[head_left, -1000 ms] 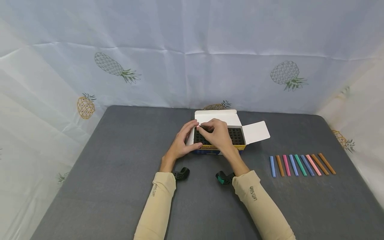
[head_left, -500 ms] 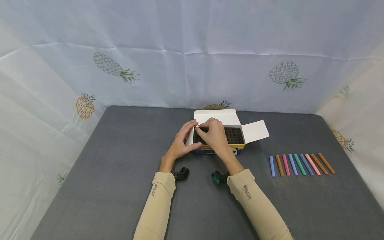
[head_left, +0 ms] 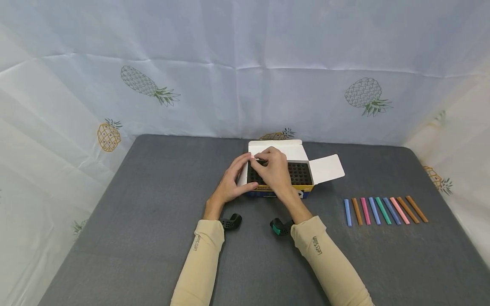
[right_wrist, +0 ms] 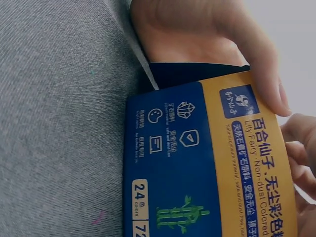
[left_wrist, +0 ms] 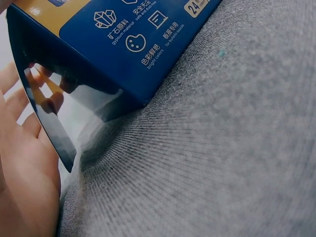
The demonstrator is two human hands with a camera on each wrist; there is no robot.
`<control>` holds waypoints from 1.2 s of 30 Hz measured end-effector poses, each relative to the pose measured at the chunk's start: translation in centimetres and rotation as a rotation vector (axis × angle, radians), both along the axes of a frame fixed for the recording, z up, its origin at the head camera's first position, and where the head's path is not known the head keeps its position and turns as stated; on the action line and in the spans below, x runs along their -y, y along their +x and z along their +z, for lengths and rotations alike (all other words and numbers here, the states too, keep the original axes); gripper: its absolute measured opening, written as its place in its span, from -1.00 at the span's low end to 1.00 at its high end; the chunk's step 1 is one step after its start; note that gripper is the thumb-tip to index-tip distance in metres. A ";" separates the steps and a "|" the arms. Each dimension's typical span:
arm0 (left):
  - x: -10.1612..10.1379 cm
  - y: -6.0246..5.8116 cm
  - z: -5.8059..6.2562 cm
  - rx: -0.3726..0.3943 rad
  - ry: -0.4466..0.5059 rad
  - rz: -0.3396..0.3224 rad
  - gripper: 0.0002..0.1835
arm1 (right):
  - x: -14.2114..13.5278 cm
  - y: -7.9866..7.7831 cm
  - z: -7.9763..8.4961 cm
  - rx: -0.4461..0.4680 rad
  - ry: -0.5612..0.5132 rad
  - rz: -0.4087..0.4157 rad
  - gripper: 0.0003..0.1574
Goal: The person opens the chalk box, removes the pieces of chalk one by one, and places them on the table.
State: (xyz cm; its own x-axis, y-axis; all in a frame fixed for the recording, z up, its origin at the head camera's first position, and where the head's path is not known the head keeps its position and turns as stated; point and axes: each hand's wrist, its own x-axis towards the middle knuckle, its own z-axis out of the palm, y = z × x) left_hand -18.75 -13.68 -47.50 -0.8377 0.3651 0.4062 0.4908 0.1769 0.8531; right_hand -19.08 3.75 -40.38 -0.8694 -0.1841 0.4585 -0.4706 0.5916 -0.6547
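Observation:
A blue and yellow chalk box (right_wrist: 168,168) stands with its lid raised; a dark grid of round holes (head_left: 300,173) fills its top. My left hand (head_left: 229,180) holds the box at its left end, thumb on the front edge and fingers toward the back corner. Over the back left of the grid, my right hand (head_left: 274,170) pinches a pink chalk stick (head_left: 252,157) between thumb and fingers. Only the tip of that stick shows; the hand hides part of the grid. In the left wrist view, the left hand (left_wrist: 27,163) lies beside the box's hanging side flap (left_wrist: 47,118).
Several chalk sticks (head_left: 382,210) in blue, brown, pink and green lie in a row on the grey table (head_left: 153,238), right of the box. An open white side flap (head_left: 327,167) juts out to the right. A pineapple-print curtain (head_left: 214,97) hangs behind the table.
My right hand has shifted slightly left, then up a little, and the pink chalk's tip sits a bit higher. The left hand stays in place on the box.

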 end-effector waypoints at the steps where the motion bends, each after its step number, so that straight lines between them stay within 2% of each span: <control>1: -0.1 0.0 0.0 0.002 -0.005 0.003 0.06 | 0.0 0.0 0.0 -0.008 -0.016 0.000 -0.77; 4: -0.1 0.0 0.0 0.004 -0.016 0.011 0.11 | 0.0 -0.2 -0.1 -0.034 -0.079 0.005 -0.76; 8: -0.1 -0.1 0.0 -0.003 -0.001 -0.002 0.02 | 0.0 -0.5 0.0 -0.049 -0.153 0.019 -0.75; 13: -0.1 -0.1 0.1 -0.008 0.018 -0.016 -0.12 | -0.1 -0.8 -0.1 -0.015 -0.162 0.028 -0.72; 18: -0.1 -0.1 0.2 -0.002 0.021 -0.013 -0.10 | -0.2 -0.9 0.0 -0.013 -0.177 0.046 -0.70; 28: -0.2 0.0 0.3 0.040 -0.031 0.030 0.05 | -1.3 -0.5 2.3 -0.156 -0.243 0.041 -0.75; 36: -0.1 0.0 0.4 0.026 -0.026 0.019 -0.15 | -3.5 0.2 3.9 -0.195 -0.227 0.014 -0.80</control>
State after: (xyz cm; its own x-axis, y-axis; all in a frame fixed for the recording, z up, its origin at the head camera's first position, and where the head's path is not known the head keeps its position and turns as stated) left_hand -18.72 -13.58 -47.09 -0.8550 0.3588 0.3746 0.4645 0.2082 0.8608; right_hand -18.87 7.25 -36.44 -0.7590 -0.0695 0.6474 -0.6076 0.4329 -0.6659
